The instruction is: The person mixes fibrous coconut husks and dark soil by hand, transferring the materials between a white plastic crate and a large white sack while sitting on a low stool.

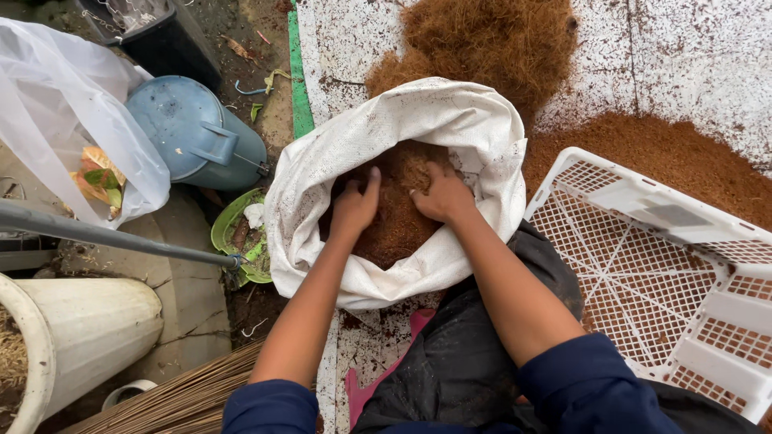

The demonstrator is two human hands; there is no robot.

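Two bare hands are sunk into the brown, crumbly coconut-fibre material [398, 217] that fills a white woven sack [470, 128] with its mouth rolled down. The left hand [355, 205] lies with fingers spread and loosely curved on the fibre; the right hand [442, 195] is cupped, fingers pressing into the same mass. Neither is clenched around anything firm; both rest open on loose fill.

The fibre looks light, dry and soft, likely to spill between fingers rather than lift as a lump, so scooping with cupped palms would suit it better than pinching. The sack cloth is limp and would sag if taken by one edge; its rolled rim gives the firmest hold.

Behind the sack a heap of the same brown fibre [490, 40] sits on a white speckled sheet [691, 56] spread on the ground. Just right of the sack lies a white plastic lattice crate [643, 265], its corner close to the right forearm, leaving little room that side. On the left stand a blue-grey plastic watering can [193, 133] and a small green dish [233, 233], near the sack's edge.
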